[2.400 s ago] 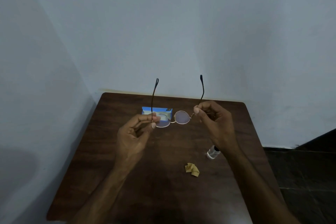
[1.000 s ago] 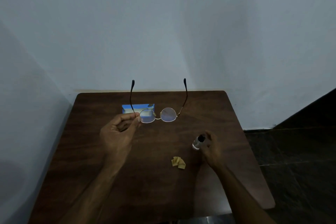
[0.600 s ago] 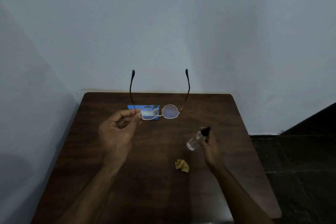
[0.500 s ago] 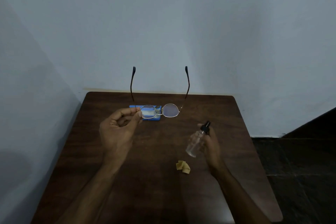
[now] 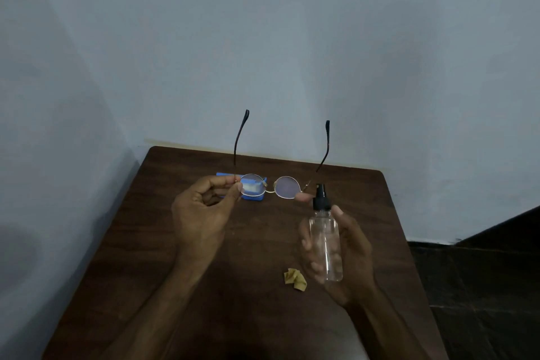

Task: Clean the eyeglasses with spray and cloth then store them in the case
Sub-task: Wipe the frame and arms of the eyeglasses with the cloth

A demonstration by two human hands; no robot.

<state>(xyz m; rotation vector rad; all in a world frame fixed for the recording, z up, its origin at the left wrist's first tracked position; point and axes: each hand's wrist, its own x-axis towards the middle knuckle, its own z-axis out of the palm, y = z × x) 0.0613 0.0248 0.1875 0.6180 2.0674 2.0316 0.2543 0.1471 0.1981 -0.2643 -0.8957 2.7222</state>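
Note:
My left hand (image 5: 201, 213) pinches the left rim of the round, thin-framed eyeglasses (image 5: 287, 187), which hang above the table with both temples pointing up and away. My right hand (image 5: 347, 254) grips a clear spray bottle (image 5: 325, 245) upright, its black nozzle just below and right of the right lens. A fingertip of that hand shows by the right lens edge. A small crumpled yellow cloth (image 5: 295, 279) lies on the table below the bottle. The blue case (image 5: 251, 199) lies flat behind the left lens, partly hidden by it.
The dark wooden table (image 5: 263, 242) stands in a corner, with pale walls (image 5: 263, 52) along its far and left sides. A dark floor (image 5: 482, 286) drops away past the table's right edge.
My right hand let go of the eyeglasses, reached down to the table, picked up the spray bottle and raised it upright near the right lens. My left hand kept holding the glasses.

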